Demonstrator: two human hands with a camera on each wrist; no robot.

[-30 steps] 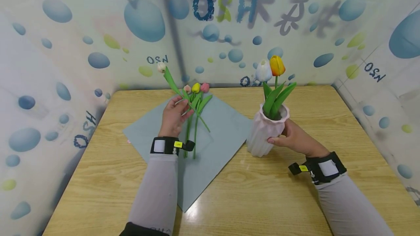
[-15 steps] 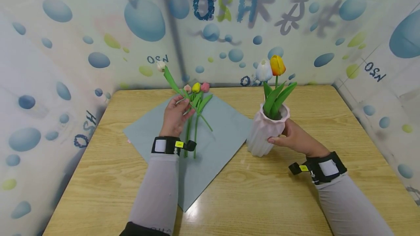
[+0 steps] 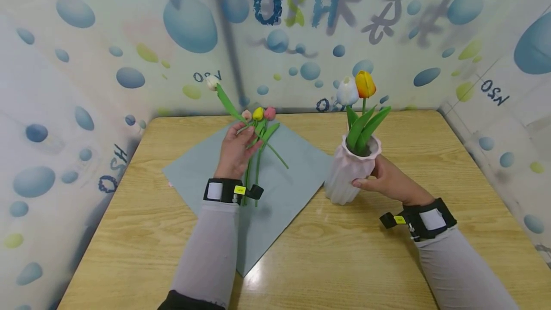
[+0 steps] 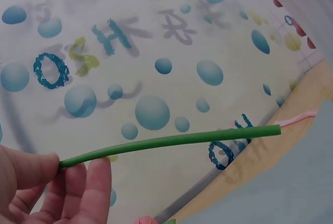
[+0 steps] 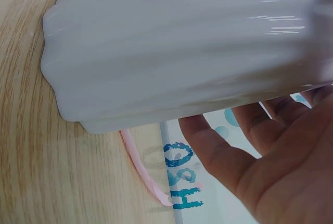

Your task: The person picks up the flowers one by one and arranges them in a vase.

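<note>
My left hand (image 3: 236, 152) pinches the green stem (image 4: 171, 140) of a white tulip (image 3: 212, 83) between thumb and fingers; its bloom leans up to the left and its cut end points down right. Under that hand, several more tulips lie on a blue-grey sheet (image 3: 292, 181), with a pale pink bloom (image 3: 246, 115), a yellow one (image 3: 258, 114) and a pink one (image 3: 269, 113) showing. My right hand (image 3: 389, 183) grips the side of a pale pink fluted vase (image 3: 346, 178), thumb in front. In the vase stand a white tulip (image 3: 347, 92) and an orange-yellow tulip (image 3: 365, 84).
The wooden table (image 3: 310, 252) meets a patterned wall cloth (image 3: 275, 71) at its back edge. A pink ribbon (image 5: 138, 166) lies on the table beyond the vase in the right wrist view.
My left hand has shifted a little to the right, and the held tulip's stem end has swung right with it. The right hand and the vase stay as they were.
</note>
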